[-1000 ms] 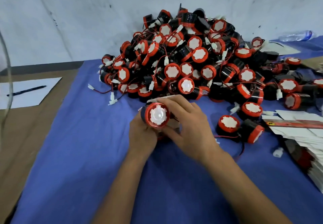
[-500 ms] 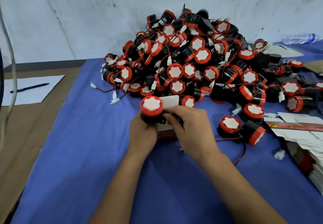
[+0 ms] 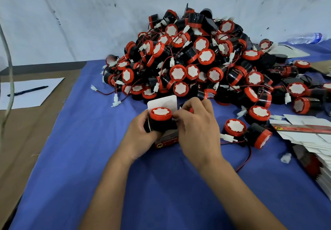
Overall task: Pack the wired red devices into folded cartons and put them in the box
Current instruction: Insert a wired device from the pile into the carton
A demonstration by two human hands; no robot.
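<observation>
While the counter (image 3: 89,158) under its blue cloth takes up most of the view, the big pile of devices (image 3: 197,59) against the wall is the landmark. Just in front of the pile, both hands work one unit. Right of the pile's front edge, a stack of flat cartons (image 3: 313,136) runs out of frame. Far left of the pile, a white sheet (image 3: 35,93) with a pen (image 3: 27,90). Behind the pile to the right, a plastic bottle (image 3: 304,37), blurry.

Left hand (image 3: 141,134) is curled round the black body of the held device (image 3: 160,117) and the open carton (image 3: 166,140) below it. Right hand (image 3: 198,127) is curled at the device's right side, fingertips pinching there, likely at the wire; exact contact is hidden.

Step, as judged: seating the device into the carton, red cap still proud of the opening, white flap (image 3: 163,101) standing up behind it. Next move calls for tucking the wire in, pushing the body down, then folding the flap shut.

Hard to tell: carton's lower part is covered by both hands, the held device's wire isn't visible, and no packing box is in view.
</observation>
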